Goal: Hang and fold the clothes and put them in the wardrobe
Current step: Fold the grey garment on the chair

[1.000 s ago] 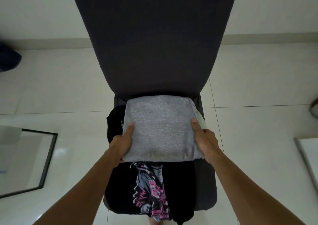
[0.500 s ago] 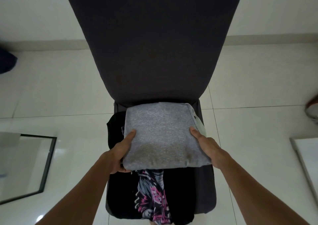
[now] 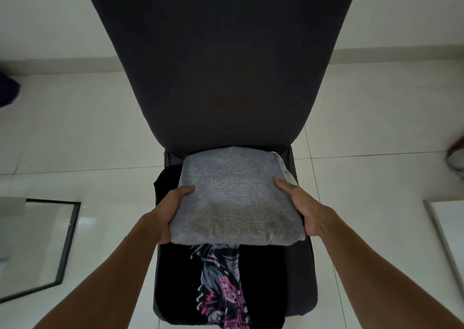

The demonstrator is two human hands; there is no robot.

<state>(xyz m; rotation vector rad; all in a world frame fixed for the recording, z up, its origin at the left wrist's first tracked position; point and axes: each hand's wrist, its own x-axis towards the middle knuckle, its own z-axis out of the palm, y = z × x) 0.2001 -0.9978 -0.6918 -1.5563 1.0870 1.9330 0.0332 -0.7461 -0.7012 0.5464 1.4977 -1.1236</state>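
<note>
The folded grey garment (image 3: pixel 236 198) sits over the black printed T-shirt (image 3: pixel 216 286) on the dark chair (image 3: pixel 221 64) seat, its folded edge near, its long axis running left to right. The left hand (image 3: pixel 168 210) and right hand (image 3: pixel 306 210) grip its side edges, thumbs on top, fingers tucked beneath.

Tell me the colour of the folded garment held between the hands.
Heathered grey folded garment, seen best in the head view.

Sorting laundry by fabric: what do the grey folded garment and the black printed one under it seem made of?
Grey folded garment: seemingly soft heathered knit, matte, with speckled flecks and rounded, pliant edges. Black printed garment: likely a smooth jersey tee, matte, with a flat pink-and-grey graphic printed on it.
</note>
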